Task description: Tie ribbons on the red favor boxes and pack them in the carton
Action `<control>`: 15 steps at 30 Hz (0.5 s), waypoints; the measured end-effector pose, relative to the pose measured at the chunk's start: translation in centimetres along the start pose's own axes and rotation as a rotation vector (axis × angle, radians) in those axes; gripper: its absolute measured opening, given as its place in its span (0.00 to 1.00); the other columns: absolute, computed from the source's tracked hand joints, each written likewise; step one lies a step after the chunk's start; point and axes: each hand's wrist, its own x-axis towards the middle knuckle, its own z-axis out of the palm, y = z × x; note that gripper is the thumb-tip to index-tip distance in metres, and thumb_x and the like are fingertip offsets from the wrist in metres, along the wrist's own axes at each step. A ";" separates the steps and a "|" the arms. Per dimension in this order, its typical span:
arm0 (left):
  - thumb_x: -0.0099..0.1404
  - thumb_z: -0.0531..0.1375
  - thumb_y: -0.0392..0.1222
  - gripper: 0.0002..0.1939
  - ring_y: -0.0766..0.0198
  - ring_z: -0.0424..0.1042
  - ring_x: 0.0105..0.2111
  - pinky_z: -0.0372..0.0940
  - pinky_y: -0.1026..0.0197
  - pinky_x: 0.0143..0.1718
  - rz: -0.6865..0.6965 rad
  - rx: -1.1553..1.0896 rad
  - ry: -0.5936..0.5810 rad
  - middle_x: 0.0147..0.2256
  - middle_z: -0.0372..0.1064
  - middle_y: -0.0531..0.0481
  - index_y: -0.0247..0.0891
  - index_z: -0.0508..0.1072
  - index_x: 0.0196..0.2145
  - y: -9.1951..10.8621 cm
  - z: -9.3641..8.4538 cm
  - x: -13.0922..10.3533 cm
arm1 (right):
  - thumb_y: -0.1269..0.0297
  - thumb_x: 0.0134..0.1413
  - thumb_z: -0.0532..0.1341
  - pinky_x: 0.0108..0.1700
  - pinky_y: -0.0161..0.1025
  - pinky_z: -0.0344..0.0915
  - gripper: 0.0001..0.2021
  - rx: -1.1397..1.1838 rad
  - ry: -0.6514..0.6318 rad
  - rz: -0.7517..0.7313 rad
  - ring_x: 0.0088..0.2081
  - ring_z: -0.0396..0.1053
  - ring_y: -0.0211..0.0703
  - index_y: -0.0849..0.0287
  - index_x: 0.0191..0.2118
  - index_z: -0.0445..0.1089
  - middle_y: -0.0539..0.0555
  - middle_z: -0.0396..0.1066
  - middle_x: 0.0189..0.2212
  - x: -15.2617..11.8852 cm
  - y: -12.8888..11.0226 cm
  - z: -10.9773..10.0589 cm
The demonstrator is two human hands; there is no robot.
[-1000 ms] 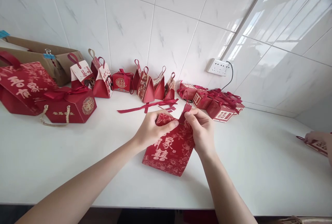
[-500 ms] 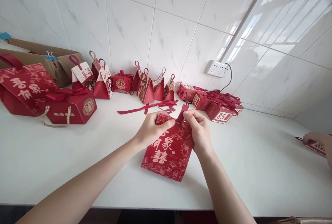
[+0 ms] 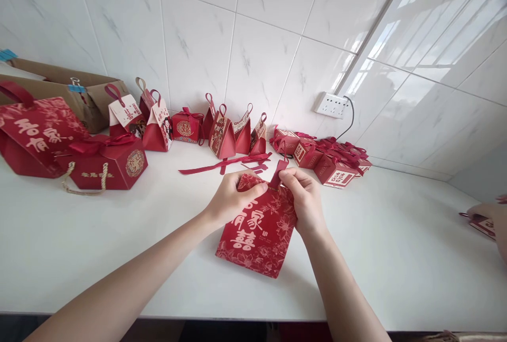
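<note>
Between my hands is a red gift box point(image 3: 273, 241) with pink flowers and pale lettering, its printed face tilted up toward me above the white table. My left hand point(image 3: 233, 197) grips its upper left edge, thumb lying on the front. At the top right, my right hand point(image 3: 304, 197) pinches the base of a dark red ribbon point(image 3: 278, 173) that stands up from the box's top edge. The fingers behind the box are hidden. Just beyond it lie loose red ribbons point(image 3: 222, 163).
Finished-looking red boxes point(image 3: 222, 136) line the tiled wall, with several bow-tied boxes point(image 3: 336, 169) at right. A rope-handled box point(image 3: 114, 165), a large box point(image 3: 43, 136) and a cardboard carton point(image 3: 99, 102) stand left. At far right, another person's hand point(image 3: 485, 212) holds a red box.
My hands and the gift box stay almost still. At far right, the other person's hand and its red box have shifted slightly to the right.
</note>
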 end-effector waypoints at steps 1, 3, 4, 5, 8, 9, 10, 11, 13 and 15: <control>0.55 0.62 0.42 0.11 0.73 0.53 0.18 0.51 0.66 0.21 -0.005 -0.014 0.003 0.17 0.54 0.60 0.37 0.66 0.21 0.0 0.0 0.0 | 0.56 0.44 0.66 0.23 0.31 0.55 0.13 0.003 -0.009 0.004 0.21 0.57 0.33 0.58 0.21 0.67 0.46 0.63 0.19 0.1 0.0 -0.1; 0.53 0.64 0.42 0.12 0.73 0.53 0.17 0.50 0.66 0.21 -0.032 -0.089 -0.003 0.16 0.53 0.60 0.36 0.65 0.20 -0.2 -0.2 0.2 | 0.53 0.45 0.64 0.25 0.33 0.58 0.13 0.052 -0.081 0.023 0.22 0.59 0.35 0.57 0.22 0.68 0.47 0.64 0.20 0.3 -0.2 -0.4; 0.52 0.65 0.43 0.13 0.73 0.54 0.17 0.51 0.66 0.21 -0.065 -0.169 -0.022 0.16 0.54 0.59 0.36 0.65 0.19 -0.3 -0.2 0.2 | 0.49 0.47 0.61 0.26 0.35 0.60 0.15 0.094 -0.139 0.031 0.23 0.61 0.37 0.57 0.23 0.70 0.49 0.65 0.21 0.4 -0.2 -0.6; 0.51 0.65 0.44 0.14 0.72 0.57 0.18 0.53 0.66 0.21 -0.110 -0.274 -0.052 0.17 0.56 0.58 0.36 0.66 0.20 -0.5 -0.3 0.2 | 0.46 0.48 0.59 0.28 0.36 0.62 0.18 0.141 -0.197 0.030 0.25 0.63 0.40 0.57 0.25 0.72 0.51 0.67 0.22 0.6 -0.3 -0.8; 0.50 0.63 0.53 0.17 0.69 0.60 0.17 0.57 0.64 0.22 -0.276 -0.627 -0.177 0.18 0.60 0.55 0.36 0.66 0.21 -1.2 -0.3 0.1 | 0.45 0.50 0.57 0.33 0.38 0.65 0.19 0.220 -0.316 -0.041 0.33 0.66 0.42 0.55 0.33 0.76 0.52 0.69 0.28 0.7 -0.1 -1.0; 0.51 0.62 0.56 0.19 0.70 0.58 0.15 0.57 0.64 0.20 -0.327 -0.700 -0.208 0.17 0.59 0.55 0.37 0.65 0.21 -1.6 -0.2 -0.1 | 0.47 0.50 0.60 0.35 0.37 0.65 0.17 0.207 -0.342 -0.069 0.36 0.66 0.42 0.54 0.36 0.75 0.52 0.69 0.30 0.7 0.1 -0.9; 0.51 0.60 0.58 0.20 0.71 0.55 0.13 0.54 0.64 0.18 -0.371 -0.733 -0.223 0.15 0.55 0.57 0.38 0.63 0.20 -2.1 -0.1 -0.2 | 0.49 0.50 0.62 0.37 0.36 0.65 0.15 0.179 -0.372 -0.086 0.37 0.67 0.41 0.53 0.38 0.75 0.51 0.69 0.33 0.5 0.2 -0.7; 0.53 0.58 0.60 0.21 0.71 0.51 0.12 0.52 0.63 0.17 -0.409 -0.719 -0.218 0.14 0.51 0.58 0.39 0.60 0.19 -2.7 0.1 -0.4 | 0.51 0.50 0.63 0.38 0.36 0.65 0.14 0.145 -0.406 -0.089 0.38 0.67 0.40 0.52 0.40 0.74 0.51 0.69 0.35 0.3 0.4 -0.4; 0.58 0.53 0.61 0.23 0.69 0.50 0.12 0.53 0.61 0.18 -0.456 -0.569 -0.163 0.12 0.48 0.57 0.41 0.58 0.17 -4.2 0.4 -0.6 | 0.54 0.50 0.65 0.37 0.35 0.65 0.12 0.071 -0.462 -0.075 0.35 0.68 0.38 0.51 0.40 0.73 0.49 0.69 0.35 -0.3 0.6 0.3; 0.63 0.46 0.61 0.25 0.65 0.55 0.14 0.56 0.58 0.23 -0.427 -0.353 -0.092 0.11 0.48 0.55 0.42 0.57 0.17 -5.8 0.8 -0.4 | 0.57 0.49 0.66 0.33 0.33 0.65 0.09 0.008 -0.474 -0.078 0.30 0.67 0.35 0.53 0.37 0.74 0.48 0.69 0.31 -0.9 0.6 1.0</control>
